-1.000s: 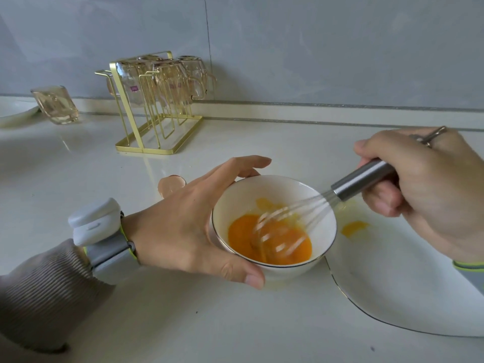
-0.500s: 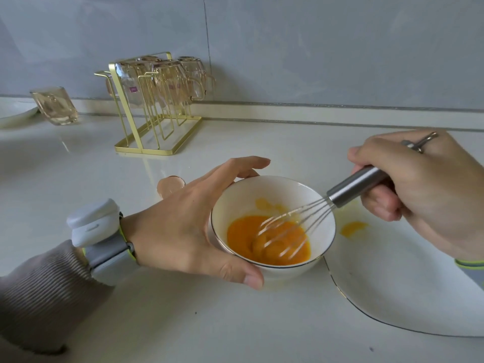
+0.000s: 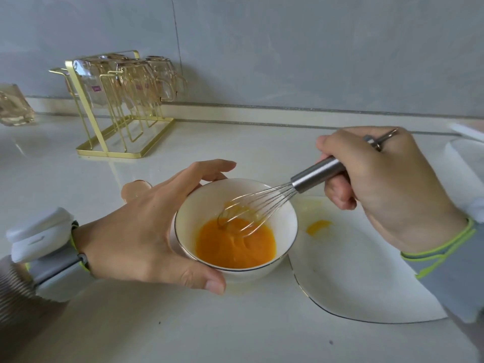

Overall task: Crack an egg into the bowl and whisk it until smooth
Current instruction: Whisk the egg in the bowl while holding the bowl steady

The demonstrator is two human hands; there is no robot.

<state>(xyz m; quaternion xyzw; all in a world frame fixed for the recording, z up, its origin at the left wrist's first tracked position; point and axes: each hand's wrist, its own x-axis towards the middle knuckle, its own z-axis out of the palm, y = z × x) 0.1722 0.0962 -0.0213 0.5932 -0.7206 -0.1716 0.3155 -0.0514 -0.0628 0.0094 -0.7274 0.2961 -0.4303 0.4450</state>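
Looking down on a pale desk (image 3: 157,323) where a person's two hands work; nearest, at the left, a ribbed grey sleeve (image 3: 11,297) and a white wrist device (image 3: 39,234) lead to the left hand (image 3: 146,231); this hand holds a white bowl (image 3: 286,216) from its left side, thumb curled against the near wall, fingers (image 3: 207,167) curved round the far rim; the bowl stands on the desk and contains beaten egg (image 3: 235,247), an even orange pool; just right of the bowl lies a white plate (image 3: 353,279) with a thin dark edge and a small yolk smear (image 3: 318,226); a steel whisk (image 3: 317,175) slants down from the right, its wires dipped into the far side of the egg; the right hand (image 3: 392,195) grips the handle, fingers wrapped tight around it, the handle's end loop showing above the knuckles; behind the left hand sits a pale brown rounded thing (image 3: 136,188), partly hidden; farther back at the left, a gold wire rack (image 3: 117,150) carries upturned glasses (image 3: 131,79) against a grey wall (image 3: 314,48); another glass (image 3: 14,106) sits at the far left edge.
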